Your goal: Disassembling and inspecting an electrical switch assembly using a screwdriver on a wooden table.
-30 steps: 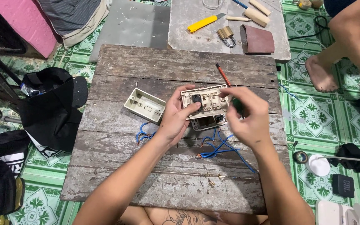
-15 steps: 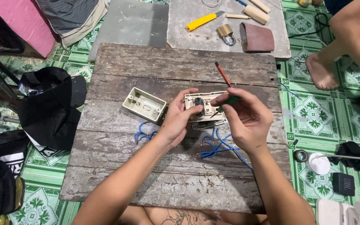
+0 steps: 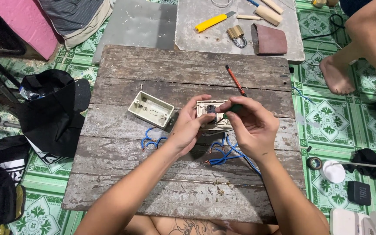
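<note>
My left hand (image 3: pixel 187 129) grips a cream switch plate (image 3: pixel 210 118) from its left side, holding it just above the weathered wooden board (image 3: pixel 188 69). My right hand (image 3: pixel 252 126) is closed on a green-handled screwdriver (image 3: pixel 232 108) whose tip meets the plate's back. Blue wires (image 3: pixel 227 153) trail from under the plate toward me. An empty cream wall box (image 3: pixel 151 109) lies to the left of my left hand, open side up. A red pen-like tool (image 3: pixel 235 80) lies just beyond my right hand.
Small screws (image 3: pixel 219 188) lie near the board's front. A grey slab (image 3: pixel 205 13) behind holds a yellow utility knife (image 3: pixel 212 21), a padlock (image 3: pixel 236 35) and a brown wallet (image 3: pixel 269 40). Another person's foot (image 3: pixel 336 76) rests at right. Black bags (image 3: pixel 48 111) lie left.
Both hands and the switch plate have lowered toward the board. My right hand has turned the screwdriver down onto the plate's back, away from the red tool.
</note>
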